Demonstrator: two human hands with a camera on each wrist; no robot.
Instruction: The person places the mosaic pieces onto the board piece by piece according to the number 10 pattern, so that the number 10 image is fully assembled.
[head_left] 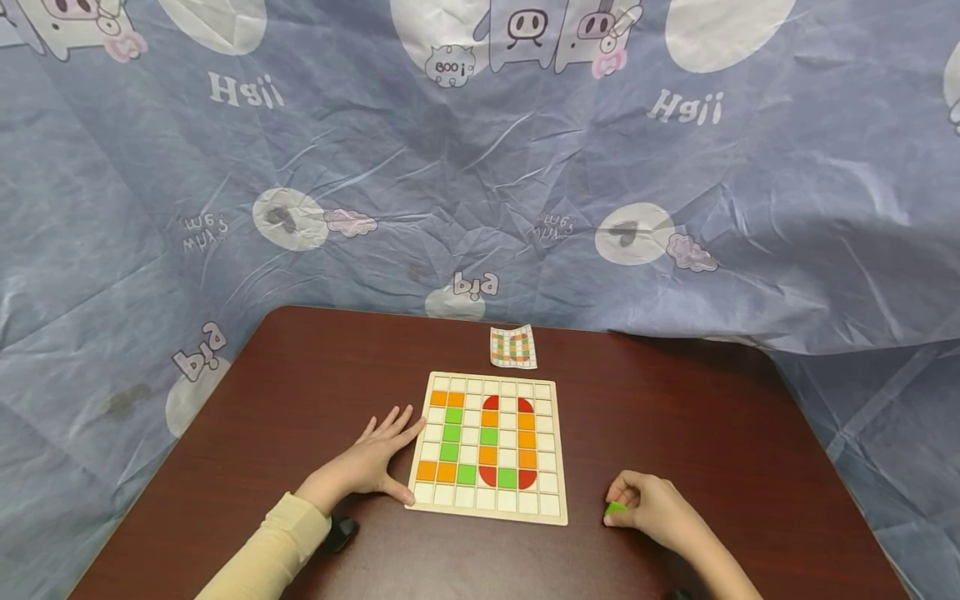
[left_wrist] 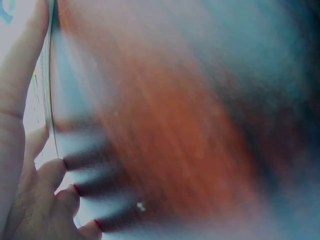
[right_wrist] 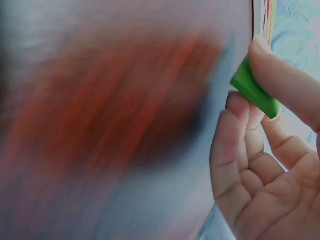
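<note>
A square wooden grid board lies on the table, with orange, green and red tiles set in some of its cells. My left hand is spread flat at the board's left edge, thumb at the lower left corner and fingertips along the side. To the right of the board, my right hand pinches a green tile between thumb and fingers, just above the table. In the right wrist view the green tile's thin edge and one face show. Part of the left hand appears in the left wrist view beside the board's edge.
A small paper card with a printed coloured grid pattern lies behind the board. The dark red-brown table reaches a grey-blue patterned cloth hanging at the back and sides. A black object sits at the left wrist.
</note>
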